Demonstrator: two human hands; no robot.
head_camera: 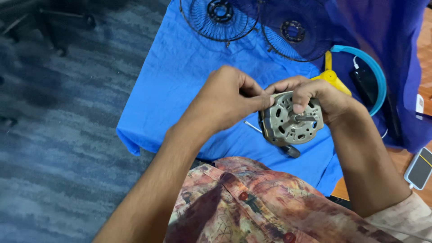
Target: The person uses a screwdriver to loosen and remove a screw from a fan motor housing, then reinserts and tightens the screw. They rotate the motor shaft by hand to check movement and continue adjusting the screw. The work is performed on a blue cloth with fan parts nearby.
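A round grey metal fan motor [288, 122] with a short shaft pointing toward me is held over a blue cloth [180, 72]. My right hand [321, 96] grips the motor from the top right, thumb on its face. My left hand [227, 96] pinches at the motor's upper left rim with thumb and forefinger; what it pinches is too small to tell. A thin white wire pokes out from the motor's left side.
Two dark wire fan grilles [220, 18] [292, 31] lie at the top of the cloth. A yellow part [332, 75] and a light blue ring [375, 72] sit to the right. A phone [420, 167] lies on the wooden table at the right edge. Carpet floor lies left.
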